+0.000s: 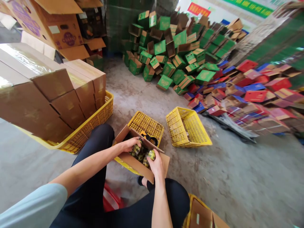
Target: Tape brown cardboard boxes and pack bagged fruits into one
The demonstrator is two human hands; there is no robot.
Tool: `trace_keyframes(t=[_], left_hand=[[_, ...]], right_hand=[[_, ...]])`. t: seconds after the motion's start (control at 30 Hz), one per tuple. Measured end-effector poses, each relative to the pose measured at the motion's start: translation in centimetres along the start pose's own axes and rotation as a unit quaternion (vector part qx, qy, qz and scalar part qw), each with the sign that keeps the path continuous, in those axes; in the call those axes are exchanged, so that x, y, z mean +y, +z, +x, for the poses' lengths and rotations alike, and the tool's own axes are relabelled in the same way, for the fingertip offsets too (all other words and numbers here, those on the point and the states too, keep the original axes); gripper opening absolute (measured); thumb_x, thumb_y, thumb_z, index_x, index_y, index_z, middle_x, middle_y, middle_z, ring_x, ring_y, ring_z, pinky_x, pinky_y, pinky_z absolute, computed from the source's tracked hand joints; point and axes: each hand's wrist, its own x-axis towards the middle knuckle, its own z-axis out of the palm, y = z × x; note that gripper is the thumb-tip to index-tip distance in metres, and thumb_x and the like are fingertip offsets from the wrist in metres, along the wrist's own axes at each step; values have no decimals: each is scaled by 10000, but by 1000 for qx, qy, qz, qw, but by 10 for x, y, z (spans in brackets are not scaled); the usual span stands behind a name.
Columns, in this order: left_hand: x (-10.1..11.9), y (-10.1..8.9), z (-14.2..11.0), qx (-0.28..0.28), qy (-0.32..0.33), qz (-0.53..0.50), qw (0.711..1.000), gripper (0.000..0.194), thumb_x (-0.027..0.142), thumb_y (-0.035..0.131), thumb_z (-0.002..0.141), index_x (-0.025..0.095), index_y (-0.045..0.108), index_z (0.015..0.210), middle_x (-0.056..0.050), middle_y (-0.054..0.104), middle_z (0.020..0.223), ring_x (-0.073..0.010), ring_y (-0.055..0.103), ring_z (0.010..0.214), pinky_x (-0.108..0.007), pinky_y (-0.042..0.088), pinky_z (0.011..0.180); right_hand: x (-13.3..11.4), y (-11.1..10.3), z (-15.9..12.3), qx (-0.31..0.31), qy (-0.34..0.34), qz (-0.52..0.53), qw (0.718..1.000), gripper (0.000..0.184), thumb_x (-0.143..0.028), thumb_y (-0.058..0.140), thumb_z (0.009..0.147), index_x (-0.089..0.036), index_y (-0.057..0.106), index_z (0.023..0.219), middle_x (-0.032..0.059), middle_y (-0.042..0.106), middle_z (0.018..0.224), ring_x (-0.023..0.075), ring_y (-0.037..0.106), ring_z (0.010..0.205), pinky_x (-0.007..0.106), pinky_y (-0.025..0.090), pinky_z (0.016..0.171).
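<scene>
A brown cardboard box (136,163) with raised flaps stands between my knees on an upturned yellow crate (155,126). Inside it lie several round yellow-green and dark pieces in clear wrap, which look like wrapped fruit (140,157). My left hand (129,145) reaches over the left side, fingers closed on a wrapped fruit (137,148). At the right side of the box, my right hand (156,164) grips another yellow-green wrapped fruit (151,154). Behind the box rests an orange and black tool (149,138), perhaps a tape dispenser. The exact fruit kind is unclear.
On the left, closed cartons (80,85) fill a large yellow crate (108,109). A yellow basket (190,129) lies to the right. Heaps of green boxes (165,82) and red-blue boxes (255,96) cover the floor behind. Another crate with cardboard (201,213) sits by my right knee.
</scene>
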Motion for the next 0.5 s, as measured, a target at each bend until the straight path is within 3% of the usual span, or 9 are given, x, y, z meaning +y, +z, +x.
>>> trace_keyframes(t=[0.07,0.2,0.37,0.5], left_hand=[[2,-3,-1,26,1,2,1000,422,69,634,648,181,612,1054,17,649,732,-126,616,573,-235,519,589],[1,-14,-2,77,19,8,997,352,64,606,682,165,612,1019,16,629,687,-133,603,566,-223,493,566],[3,-27,-8,98,26,-1,995,395,70,624,718,161,592,1101,5,648,721,-157,638,596,-271,535,620],[6,-24,-19,57,21,-21,998,447,77,674,711,149,585,1144,-51,702,859,-188,693,698,-332,574,699]], right_hand=[[-3,6,-4,-43,5,-70,997,611,-292,637,907,-186,514,1496,134,682,1360,279,645,1256,343,485,1049],[-11,28,-6,-99,36,-100,989,551,-233,695,872,-160,590,1409,167,723,1270,292,690,1177,331,504,988],[-13,31,-3,-63,24,-77,995,507,-172,675,852,-176,622,1356,169,712,1293,315,637,1249,376,441,1069],[-4,19,-3,-33,8,-27,999,526,-265,658,852,-228,589,1372,103,742,1225,275,700,1125,359,514,976]])
